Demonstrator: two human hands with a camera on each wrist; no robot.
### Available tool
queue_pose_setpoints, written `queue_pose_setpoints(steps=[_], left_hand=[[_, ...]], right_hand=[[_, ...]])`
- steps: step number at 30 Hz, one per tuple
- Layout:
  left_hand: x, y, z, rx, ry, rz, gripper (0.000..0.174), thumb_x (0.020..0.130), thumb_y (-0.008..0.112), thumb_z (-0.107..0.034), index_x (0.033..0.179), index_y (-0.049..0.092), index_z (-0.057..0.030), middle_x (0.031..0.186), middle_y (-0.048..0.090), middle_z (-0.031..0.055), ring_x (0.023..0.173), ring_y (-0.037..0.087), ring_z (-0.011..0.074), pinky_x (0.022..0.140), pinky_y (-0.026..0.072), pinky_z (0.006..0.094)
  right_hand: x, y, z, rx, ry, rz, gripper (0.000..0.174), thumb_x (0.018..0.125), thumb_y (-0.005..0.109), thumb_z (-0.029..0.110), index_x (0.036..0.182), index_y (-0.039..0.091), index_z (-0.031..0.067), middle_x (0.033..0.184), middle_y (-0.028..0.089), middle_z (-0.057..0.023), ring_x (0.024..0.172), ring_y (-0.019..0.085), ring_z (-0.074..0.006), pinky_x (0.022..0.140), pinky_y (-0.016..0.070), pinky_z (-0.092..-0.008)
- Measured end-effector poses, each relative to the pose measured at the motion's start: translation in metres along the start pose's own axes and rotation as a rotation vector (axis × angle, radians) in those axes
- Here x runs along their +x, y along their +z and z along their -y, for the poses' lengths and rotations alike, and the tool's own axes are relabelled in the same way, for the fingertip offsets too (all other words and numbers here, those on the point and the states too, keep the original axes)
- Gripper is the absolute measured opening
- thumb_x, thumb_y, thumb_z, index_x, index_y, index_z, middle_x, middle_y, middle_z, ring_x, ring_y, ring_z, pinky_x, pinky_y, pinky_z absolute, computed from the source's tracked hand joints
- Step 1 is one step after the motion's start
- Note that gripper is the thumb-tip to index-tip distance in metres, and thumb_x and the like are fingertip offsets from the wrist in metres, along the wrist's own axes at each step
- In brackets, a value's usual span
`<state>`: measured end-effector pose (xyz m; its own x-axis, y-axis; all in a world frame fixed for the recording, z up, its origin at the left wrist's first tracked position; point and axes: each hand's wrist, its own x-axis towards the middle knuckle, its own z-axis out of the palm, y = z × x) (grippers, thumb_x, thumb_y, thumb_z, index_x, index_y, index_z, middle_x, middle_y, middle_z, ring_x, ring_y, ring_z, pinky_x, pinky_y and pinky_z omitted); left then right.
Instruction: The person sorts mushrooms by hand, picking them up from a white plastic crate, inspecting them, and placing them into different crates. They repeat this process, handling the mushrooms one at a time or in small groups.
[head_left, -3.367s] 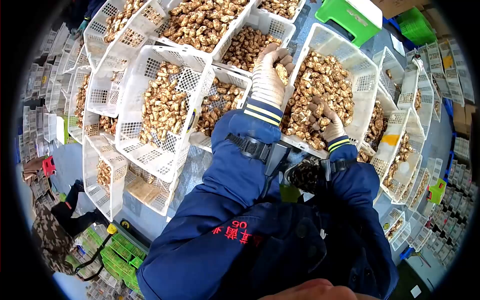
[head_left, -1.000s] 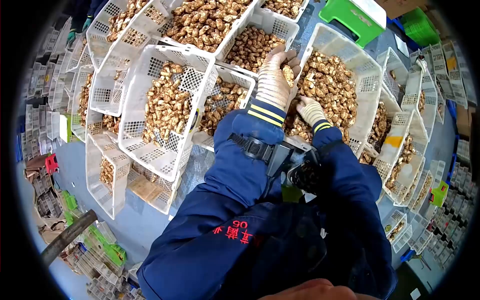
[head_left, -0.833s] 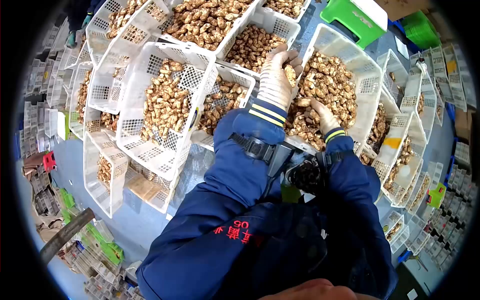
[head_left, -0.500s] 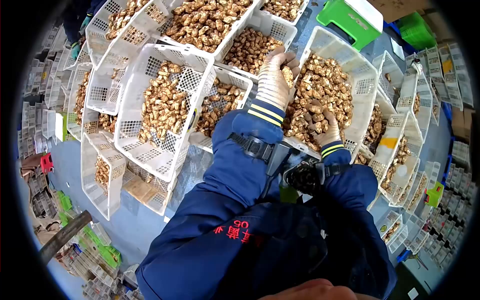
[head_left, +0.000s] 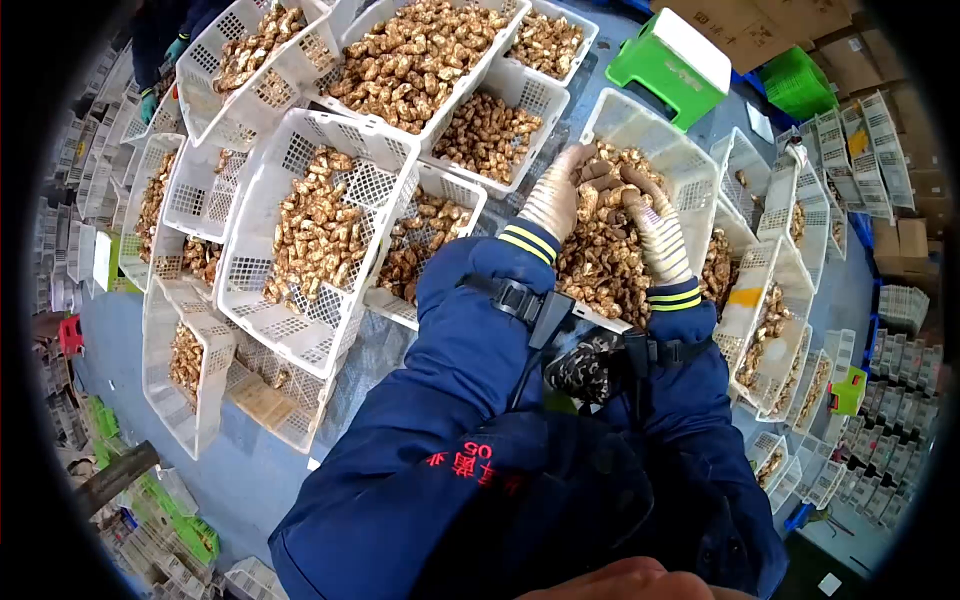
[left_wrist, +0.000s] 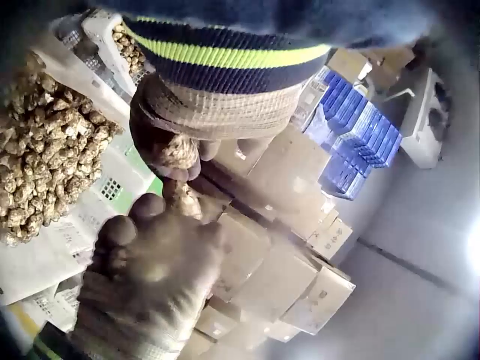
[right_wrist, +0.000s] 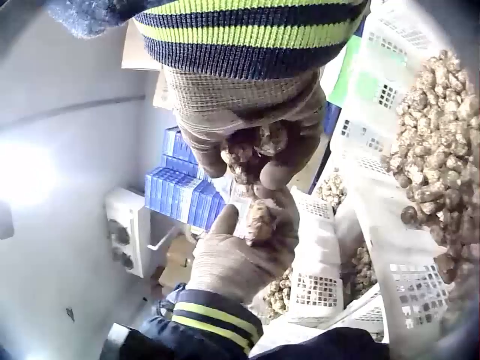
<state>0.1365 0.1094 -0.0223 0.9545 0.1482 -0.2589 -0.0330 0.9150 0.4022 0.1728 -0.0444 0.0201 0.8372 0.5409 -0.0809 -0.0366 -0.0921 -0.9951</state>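
Note:
Both gloved hands are close together over a white perforated crate (head_left: 690,185) heaped with brown, knobbly mushrooms. My left hand (head_left: 562,190) curls its fingers round a mushroom (right_wrist: 259,223), which lies in the palm in the right wrist view. Facing it, my right hand (head_left: 657,228) holds several mushrooms (right_wrist: 241,159) between thumb and fingers. In the left wrist view, a pale mushroom (left_wrist: 184,201) shows at the right fingertips, just below the left hand's fingers. Below both hands lies the mushroom heap (head_left: 605,270).
More crates with mushrooms stand to the left, among them a large crate (head_left: 385,190) stacked on others. A smaller crate (head_left: 545,100) lies beyond. At the back are a green stool (head_left: 660,80) and cardboard boxes (head_left: 745,30). Further crates (head_left: 765,330) line the right.
My right hand has risen from the mushroom pile to meet my left hand, with mushrooms in its grip. The left hand still holds a mushroom. The head view has shifted slightly.

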Motion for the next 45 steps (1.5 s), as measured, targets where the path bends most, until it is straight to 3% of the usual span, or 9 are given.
queue_pose_setpoints(steps=[6, 10, 13, 14, 18, 25, 30, 36, 45], left_hand=[[-0.002, -0.008, 0.028, -0.057, -0.187, 0.062, 0.052, 0.095, 0.043, -0.047, 0.132, 0.048, -0.0096, 0.127, 0.051, 0.0116, 0.117, 0.046, 0.0239, 0.098, 0.0412, 0.0424], [-0.036, 0.019, 0.027, -0.021, -0.055, 0.122, 0.047, 0.096, 0.046, -0.041, 0.126, 0.05, -0.0063, 0.12, 0.056, 0.0145, 0.106, 0.056, 0.0261, 0.088, 0.0502, 0.0405], [-0.037, 0.012, 0.038, -0.186, -0.213, 0.118, 0.041, 0.095, 0.049, -0.038, 0.116, 0.055, -0.0029, 0.102, 0.065, 0.0139, 0.087, 0.064, 0.0259, 0.075, 0.0543, 0.0347], [-0.044, 0.014, 0.04, -0.146, -0.215, 0.062, 0.037, 0.094, 0.051, -0.037, 0.109, 0.059, -0.0037, 0.097, 0.066, 0.0121, 0.084, 0.065, 0.022, 0.067, 0.055, 0.0302], [-0.064, 0.008, 0.054, -0.053, -0.255, 0.043, 0.033, 0.093, 0.053, -0.034, 0.103, 0.063, -0.004, 0.093, 0.068, 0.0092, 0.077, 0.066, 0.0175, 0.058, 0.0538, 0.026], [-0.09, 0.0, 0.076, 0.039, -0.269, 0.006, 0.034, 0.092, 0.055, -0.034, 0.11, 0.064, -0.0065, 0.108, 0.06, 0.006, 0.088, 0.058, 0.019, 0.067, 0.0517, 0.03], [-0.119, 0.008, 0.076, -0.143, -0.367, 0.008, 0.036, 0.09, 0.056, -0.036, 0.112, 0.057, -0.0079, 0.104, 0.061, 0.0122, 0.09, 0.062, 0.0233, 0.079, 0.0554, 0.0402], [-0.112, -0.011, 0.085, -0.085, -0.439, 0.038, 0.031, 0.093, 0.054, -0.028, 0.112, 0.057, -0.0036, 0.1, 0.064, 0.0136, 0.086, 0.065, 0.0229, 0.073, 0.058, 0.0333], [-0.12, -0.005, 0.096, 0.006, -0.428, -0.041, 0.025, 0.09, 0.058, -0.024, 0.108, 0.061, -0.0069, 0.097, 0.065, 0.0064, 0.088, 0.064, 0.0187, 0.072, 0.0557, 0.0282]], right_hand=[[-0.018, -0.007, -0.003, 0.166, -0.061, -0.021, 0.052, 0.092, 0.062, 0.025, 0.131, 0.045, -0.0044, 0.124, 0.058, -0.0164, 0.116, 0.055, -0.0208, 0.098, 0.0429, -0.029], [-0.049, 0.003, 0.028, 0.196, -0.115, -0.165, 0.059, 0.089, 0.064, 0.036, 0.13, 0.046, -0.0015, 0.111, 0.063, -0.0108, 0.089, 0.062, -0.0153, 0.067, 0.0528, -0.0241], [-0.062, 0.0, 0.028, 0.626, 0.053, -0.244, 0.073, 0.078, 0.07, 0.049, 0.125, 0.049, -0.0024, 0.108, 0.063, -0.0136, 0.079, 0.064, -0.0168, 0.058, 0.0537, -0.0247], [-0.075, -0.004, 0.029, 0.649, 0.094, -0.217, 0.062, 0.083, 0.064, 0.051, 0.123, 0.053, 0.0054, 0.106, 0.063, -0.0069, 0.089, 0.061, -0.0158, 0.071, 0.054, -0.0263], [-0.098, -0.015, 0.012, 1.026, 0.228, -0.355, 0.048, 0.095, 0.047, 0.046, 0.118, 0.053, 0.0045, 0.119, 0.055, -0.0138, 0.101, 0.057, -0.0227, 0.082, 0.0547, -0.0381], [-0.13, -0.02, -0.004, 1.226, 0.199, -0.325, 0.043, 0.092, 0.053, 0.04, 0.113, 0.054, 0.0023, 0.121, 0.055, -0.0163, 0.115, 0.053, -0.0283, 0.091, 0.0517, -0.0461], [-0.139, -0.032, -0.019, 1.26, 0.17, -0.334, 0.037, 0.094, 0.051, 0.033, 0.112, 0.054, 0.0015, 0.12, 0.056, -0.0148, 0.118, 0.052, -0.0275, 0.093, 0.0514, -0.0459], [-0.147, -0.031, -0.023, 1.271, 0.103, -0.301, 0.031, 0.094, 0.052, 0.027, 0.11, 0.057, 0.0009, 0.107, 0.06, -0.0113, 0.103, 0.058, -0.0269, 0.091, 0.053, -0.0424], [-0.141, -0.03, -0.049, 1.26, 0.135, -0.364, 0.034, 0.095, 0.05, 0.03, 0.118, 0.052, 0.0036, 0.115, 0.058, -0.0138, 0.114, 0.053, -0.0343, 0.09, 0.0503, -0.0498]])
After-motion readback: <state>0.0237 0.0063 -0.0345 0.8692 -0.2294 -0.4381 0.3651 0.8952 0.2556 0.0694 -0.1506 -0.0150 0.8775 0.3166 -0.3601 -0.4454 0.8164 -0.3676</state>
